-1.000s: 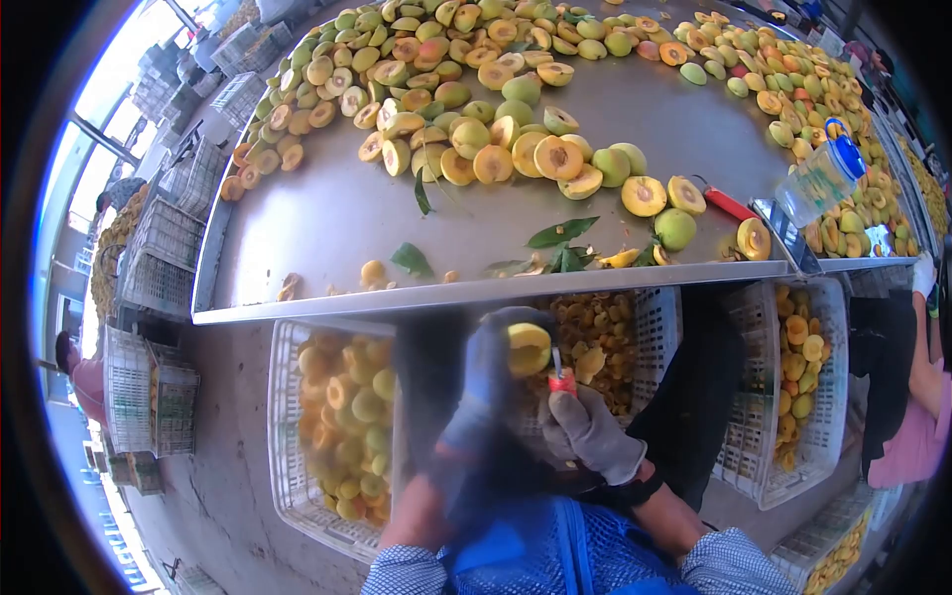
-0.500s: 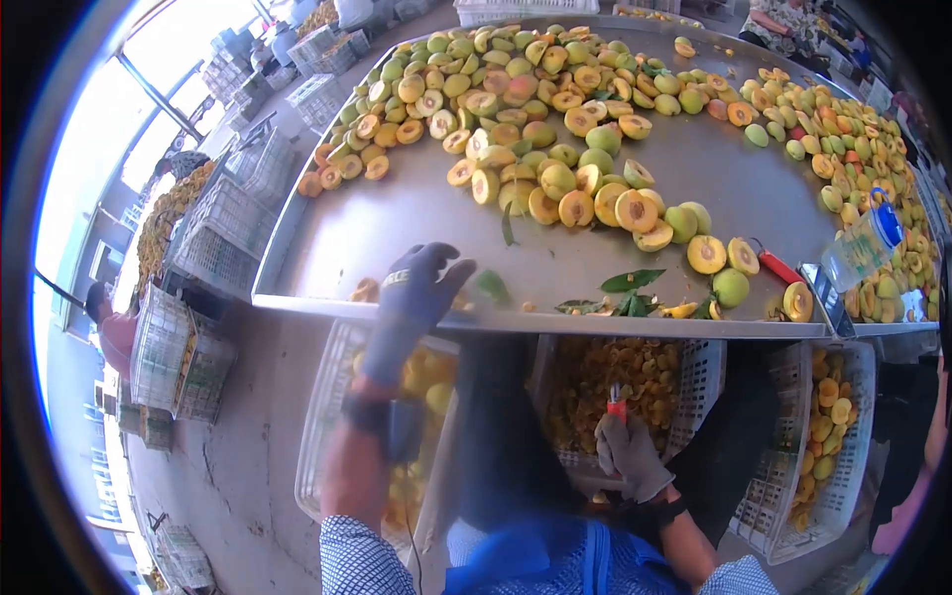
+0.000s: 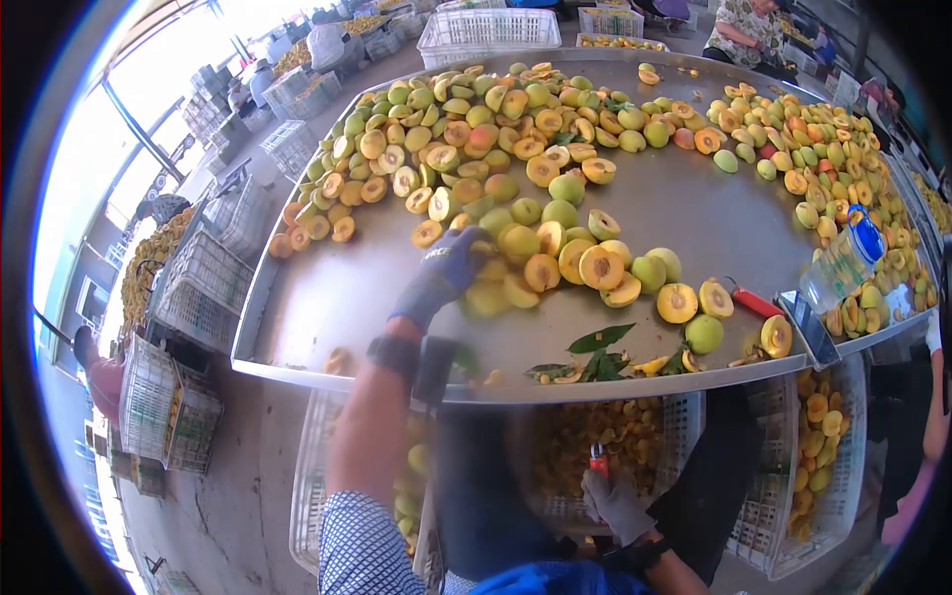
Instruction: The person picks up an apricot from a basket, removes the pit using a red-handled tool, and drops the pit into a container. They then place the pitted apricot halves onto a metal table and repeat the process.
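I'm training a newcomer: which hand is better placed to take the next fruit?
Left, probably: the left hand is at the fruit pile; the right hand holds a red-handled tool short of the table.

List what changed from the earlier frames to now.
The left hand let go of the fruit half it first held, then moved forward over the table to the fruit pile; its grip is unclear.
Unchanged: right hand holding the red-handled tool; bottle on the table.
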Tool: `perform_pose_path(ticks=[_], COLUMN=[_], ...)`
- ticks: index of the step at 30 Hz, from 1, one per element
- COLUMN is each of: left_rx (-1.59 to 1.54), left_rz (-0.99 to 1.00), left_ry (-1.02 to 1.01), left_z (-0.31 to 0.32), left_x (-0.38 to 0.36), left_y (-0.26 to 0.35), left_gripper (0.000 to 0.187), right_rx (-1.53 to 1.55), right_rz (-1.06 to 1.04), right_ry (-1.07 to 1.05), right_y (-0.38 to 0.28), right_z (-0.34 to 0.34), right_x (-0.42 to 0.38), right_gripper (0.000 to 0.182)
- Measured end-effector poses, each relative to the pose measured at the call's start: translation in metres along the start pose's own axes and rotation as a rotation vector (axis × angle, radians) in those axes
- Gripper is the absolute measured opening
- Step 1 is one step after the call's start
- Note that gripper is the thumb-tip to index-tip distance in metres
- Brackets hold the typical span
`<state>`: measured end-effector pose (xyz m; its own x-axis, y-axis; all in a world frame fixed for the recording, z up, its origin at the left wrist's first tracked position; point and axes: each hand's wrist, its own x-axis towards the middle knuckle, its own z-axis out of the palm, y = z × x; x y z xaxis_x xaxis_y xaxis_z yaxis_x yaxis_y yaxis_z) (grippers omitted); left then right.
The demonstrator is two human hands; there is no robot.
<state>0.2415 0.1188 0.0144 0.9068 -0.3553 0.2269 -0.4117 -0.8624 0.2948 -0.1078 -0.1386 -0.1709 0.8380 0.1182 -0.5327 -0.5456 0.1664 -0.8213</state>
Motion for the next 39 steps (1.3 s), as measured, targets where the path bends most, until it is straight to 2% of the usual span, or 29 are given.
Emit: perform_pose_path(ticks=[2,3,5,6,7,8,9,11,12,14,17,18,19,20,25,28,36,39], left_rx=[-0.277,-0.274,-0.380,-0.515,-0.508,-0.735,-0.962,-0.961,-1.042,-1.140,-1.189,-1.222,-1.254,-1.455,-1.419,-1.298,-1.294,-1.296], left_rz=[0.002,0.001,-0.240,-0.284,-0.288,-0.248,-0.201,-0.231,-0.262,-0.305,-0.249,-0.233,-0.215,-0.299,-0.370,-0.358,-0.341,-0.358], left_ry=[-0.012,-0.007,0.053,0.109,0.119,0.227,0.331,0.341,0.352,0.353,0.403,0.411,0.424,0.339,0.370,0.500,0.500,0.440], left_z=[-0.002,-0.007,-0.026,-0.035,-0.037,-0.037,-0.035,-0.044,-0.048,-0.037,-0.013,-0.010,-0.013,-0.028,0.000,0.012,0.016,0.020], left_x=[-0.027,-0.035,-0.054,-0.062,-0.070,-0.079,-0.089,-0.112,-0.123,-0.143,-0.164,-0.170,-0.173,-0.175,-0.179,-0.179,-0.181,-0.180], left_y=[0.007,0.012,0.032,0.039,0.042,0.048,0.055,0.088,0.106,0.130,0.155,0.168,0.178,0.189,0.186,0.190,0.199,0.194], left_gripper=[0.032,0.032,0.031,0.034,0.034,0.037,0.040,0.041,0.038,0.034,0.030,0.031,0.033,0.036,0.036,0.040,0.040,0.040], right_rx=[-0.216,-0.218,-0.186,-0.188,-0.187,-0.184,-0.147,-0.075,-0.075,-0.225,-0.403,-0.441,-0.444,-0.482,-0.568,-0.584,-0.573,-0.605], right_rz=[0.013,0.010,0.014,0.016,-0.100,-0.218,-0.240,-0.284,-0.288,-0.624,-0.564,-0.710,-0.710,-0.660,-0.588,-0.601,-0.674,-0.590], right_ry=[-0.066,-0.070,-0.032,-0.039,-0.069,-0.100,-0.086,-0.062,-0.053,-0.032,-0.002,0.066,0.073,0.102,0.149,0.213,0.221,0.182], right_y=[-0.008,-0.014,-0.017,-0.015,-0.013,-0.012,-0.065,-0.171,-0.176,-0.175,-0.198,-0.197,-0.196,-0.196,-0.185,-0.176,-0.166,-0.169], right_z=[0.001,0.003,0.010,0.010,0.011,0.012,0.033,0.074,0.078,0.081,0.089,0.093,0.093,0.093,0.092,0.094,0.083,0.079], right_x=[-0.004,-0.002,-0.005,-0.007,-0.004,-0.002,-0.021,-0.059,-0.052,-0.041,-0.044,-0.040,-0.041,-0.042,-0.043,-0.041,-0.034,-0.036], right_gripper=[0.033,0.033,0.029,0.029,0.028,0.027,0.027,0.027,0.027,0.028,0.031,0.027,0.027,0.028,0.029,0.028,0.027,0.029])
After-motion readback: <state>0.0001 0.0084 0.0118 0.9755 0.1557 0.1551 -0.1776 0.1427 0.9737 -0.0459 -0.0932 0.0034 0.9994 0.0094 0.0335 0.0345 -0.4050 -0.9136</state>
